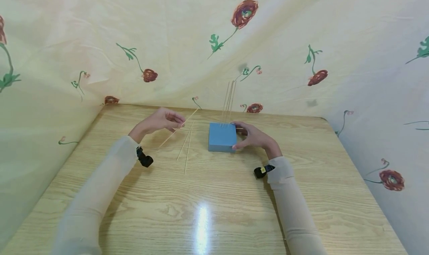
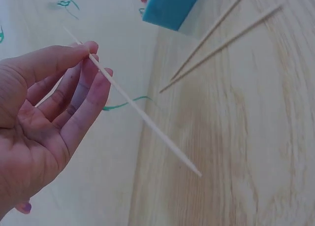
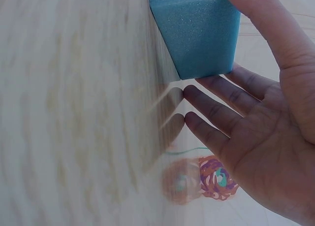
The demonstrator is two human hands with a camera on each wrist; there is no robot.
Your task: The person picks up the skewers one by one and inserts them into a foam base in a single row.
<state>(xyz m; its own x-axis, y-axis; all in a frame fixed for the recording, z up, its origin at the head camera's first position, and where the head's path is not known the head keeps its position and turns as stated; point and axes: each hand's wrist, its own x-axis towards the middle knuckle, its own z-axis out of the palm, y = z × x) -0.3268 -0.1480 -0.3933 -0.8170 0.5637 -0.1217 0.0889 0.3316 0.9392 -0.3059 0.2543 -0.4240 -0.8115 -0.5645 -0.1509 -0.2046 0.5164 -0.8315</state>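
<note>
My left hand [image 1: 160, 120] pinches a thin wooden skewer [image 1: 171, 135] between thumb and fingertips, above the table's left part. In the left wrist view the skewer slants down to a pointed end, clear of the tabletop. A blue block [image 1: 222, 136], foam-like in the right wrist view, lies flat on the table. Several skewers [image 1: 229, 98] stand upright along its far edge. My right hand [image 1: 253, 136] holds the block's right side, thumb at the near corner and a finger at the far one. Two loose skewers [image 1: 188, 150] lie between the left hand and the block.
The wood-grain table [image 1: 174, 210] reaches back to a flowered cloth [image 1: 187, 42] that hangs behind and at both sides. Close behind the block, the upright skewers rise in front of this cloth. A small black camera is strapped to each wrist.
</note>
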